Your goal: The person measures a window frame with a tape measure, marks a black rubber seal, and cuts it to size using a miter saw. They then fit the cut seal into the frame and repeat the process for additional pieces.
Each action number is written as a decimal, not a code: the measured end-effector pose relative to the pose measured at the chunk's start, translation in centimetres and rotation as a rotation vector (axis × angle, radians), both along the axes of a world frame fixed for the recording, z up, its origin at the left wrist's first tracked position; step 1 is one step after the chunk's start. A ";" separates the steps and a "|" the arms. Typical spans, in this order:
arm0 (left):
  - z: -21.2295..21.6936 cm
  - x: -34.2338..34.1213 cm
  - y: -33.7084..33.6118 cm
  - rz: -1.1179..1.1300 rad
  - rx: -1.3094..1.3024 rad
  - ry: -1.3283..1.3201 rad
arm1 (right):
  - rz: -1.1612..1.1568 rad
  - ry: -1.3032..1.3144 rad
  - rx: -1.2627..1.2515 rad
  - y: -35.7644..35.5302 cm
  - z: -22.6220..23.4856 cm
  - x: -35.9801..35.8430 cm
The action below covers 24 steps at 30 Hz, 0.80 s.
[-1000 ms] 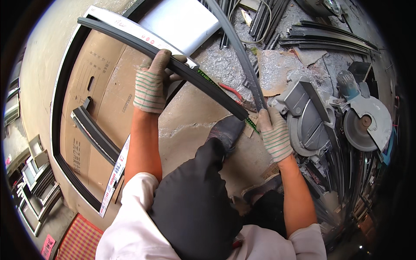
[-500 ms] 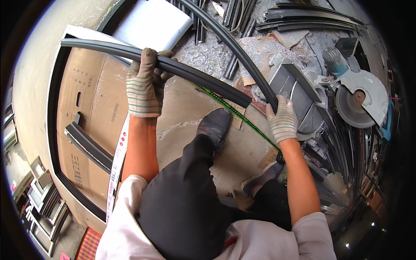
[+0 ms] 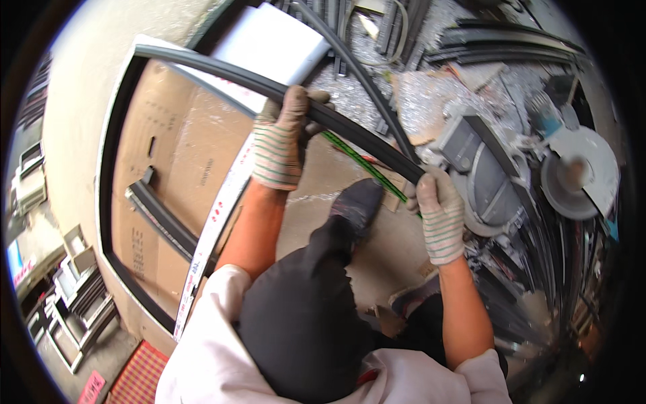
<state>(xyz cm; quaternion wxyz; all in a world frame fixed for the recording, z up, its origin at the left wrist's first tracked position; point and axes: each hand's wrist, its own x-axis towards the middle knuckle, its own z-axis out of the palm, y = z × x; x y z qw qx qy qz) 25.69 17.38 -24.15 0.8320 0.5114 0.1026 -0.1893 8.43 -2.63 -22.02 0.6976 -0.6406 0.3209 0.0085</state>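
Note:
A long dark grey frame profile (image 3: 363,140) slants across the view from the far left down toward the right. My left hand (image 3: 286,143), in a striped knit glove, is closed around its middle. My gloved right hand (image 3: 441,212) is closed at its near right end. A second dark profile (image 3: 363,75) comes down from the top, and its lower end meets the first just by my right hand; whether the fingers also hold it I cannot tell. Below the first profile runs a narrow green patterned strip (image 3: 367,168), its lower end passing behind my right hand.
A cutting saw (image 3: 579,168) with a round blade and white guard stands at right. Bundles of dark profiles (image 3: 511,40) lie at the top right. On the left, a large frame (image 3: 108,195) surrounds cardboard (image 3: 178,135) and a short profile piece (image 3: 161,219). My shoe (image 3: 356,202) is below.
My right hand has moved from the second profile to the end of the first one and now grips there. The view has shifted, so the surroundings appear farther right.

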 end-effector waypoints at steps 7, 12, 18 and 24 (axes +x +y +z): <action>0.5 2.3 2.3 0.254 0.075 0.123 | 0.176 -0.122 -0.256 5.1 -0.4 3.5; -1.8 8.2 7.5 0.468 0.199 0.091 | 0.358 -0.154 -0.281 7.6 0.5 4.3; -5.1 13.1 14.5 0.468 0.262 0.047 | 0.445 0.066 -0.334 7.1 -3.8 0.4; -4.8 14.5 14.9 0.475 0.238 0.090 | 0.461 0.125 -0.383 6.4 -4.0 -1.4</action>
